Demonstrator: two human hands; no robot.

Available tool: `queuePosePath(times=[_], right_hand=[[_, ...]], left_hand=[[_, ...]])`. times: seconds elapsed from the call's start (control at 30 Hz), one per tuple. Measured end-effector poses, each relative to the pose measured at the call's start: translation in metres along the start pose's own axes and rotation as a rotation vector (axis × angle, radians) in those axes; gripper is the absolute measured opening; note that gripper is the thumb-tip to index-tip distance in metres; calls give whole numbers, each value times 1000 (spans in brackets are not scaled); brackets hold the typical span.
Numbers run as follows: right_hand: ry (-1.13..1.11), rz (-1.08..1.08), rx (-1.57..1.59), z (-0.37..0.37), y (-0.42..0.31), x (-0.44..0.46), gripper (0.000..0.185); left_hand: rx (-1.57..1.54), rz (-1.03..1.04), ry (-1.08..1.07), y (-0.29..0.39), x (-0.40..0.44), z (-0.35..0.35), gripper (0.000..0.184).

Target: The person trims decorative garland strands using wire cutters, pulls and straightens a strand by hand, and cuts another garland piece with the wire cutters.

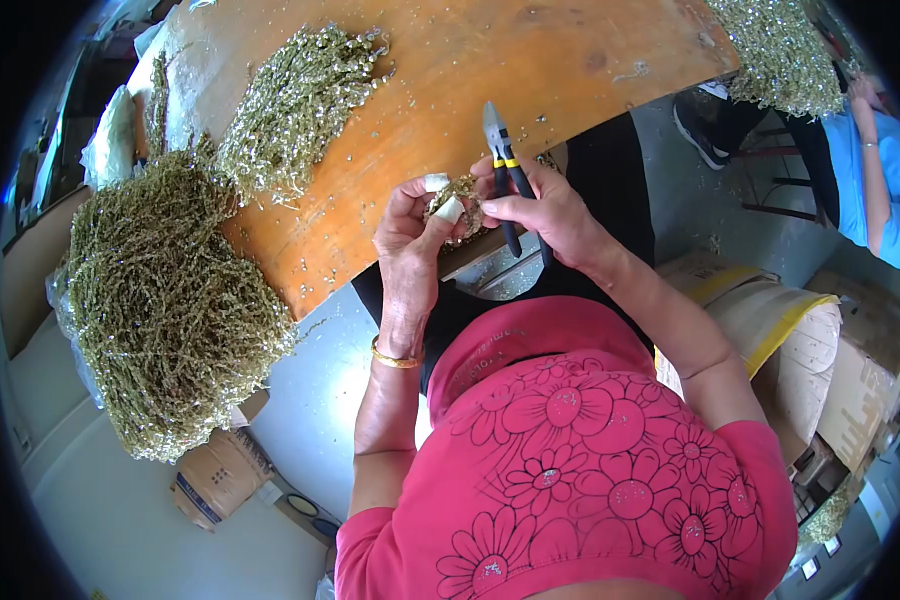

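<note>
Left hand: thumb and finger pinched almost together on a gold strand, held at the near edge of the table. Right hand: half curled round the pliers, nose pointing away; its fingertips sit by the strand, contact cannot be told. Risk: the pliers look loosely carried, so they could slip if those fingers also work the strand. White wraps on the left thumb and finger may dull feel and let the strand escape. Further out: pile on the table, larger heap to its left; tangling there could snag or drag strands off.
</note>
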State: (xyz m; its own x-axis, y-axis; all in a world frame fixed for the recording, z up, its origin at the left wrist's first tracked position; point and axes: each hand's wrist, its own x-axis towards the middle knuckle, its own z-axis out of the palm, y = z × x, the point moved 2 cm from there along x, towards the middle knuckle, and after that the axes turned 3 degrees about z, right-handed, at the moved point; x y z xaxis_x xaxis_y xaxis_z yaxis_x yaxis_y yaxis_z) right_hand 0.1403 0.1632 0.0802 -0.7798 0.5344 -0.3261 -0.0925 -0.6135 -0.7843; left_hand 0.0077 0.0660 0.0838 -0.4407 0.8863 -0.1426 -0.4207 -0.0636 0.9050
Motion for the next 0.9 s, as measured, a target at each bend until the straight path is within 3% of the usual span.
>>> queuePosePath(times=[0.13,0.33,0.53,0.7,0.8,0.9], right_hand=[[18,-67,-27,-1,2,-1,33],[288,-427,-634,3,13,-8,42],[259,-543,-667,6,12,-6,39],[170,-457,-333,2,21,-4,25],[158,-308,-236,-5,8,-7,19],[149,-146,-71,-3,3,-10,18]], left_hand=[[184,-11,73,5,-2,1,21],[156,43,100,2,-2,5,19],[15,-34,8,0,-5,6,20],[-104,-91,-3,5,-6,2,20],[142,-107,40,9,-5,-6,18],[466,43,-25,6,-5,5,17]])
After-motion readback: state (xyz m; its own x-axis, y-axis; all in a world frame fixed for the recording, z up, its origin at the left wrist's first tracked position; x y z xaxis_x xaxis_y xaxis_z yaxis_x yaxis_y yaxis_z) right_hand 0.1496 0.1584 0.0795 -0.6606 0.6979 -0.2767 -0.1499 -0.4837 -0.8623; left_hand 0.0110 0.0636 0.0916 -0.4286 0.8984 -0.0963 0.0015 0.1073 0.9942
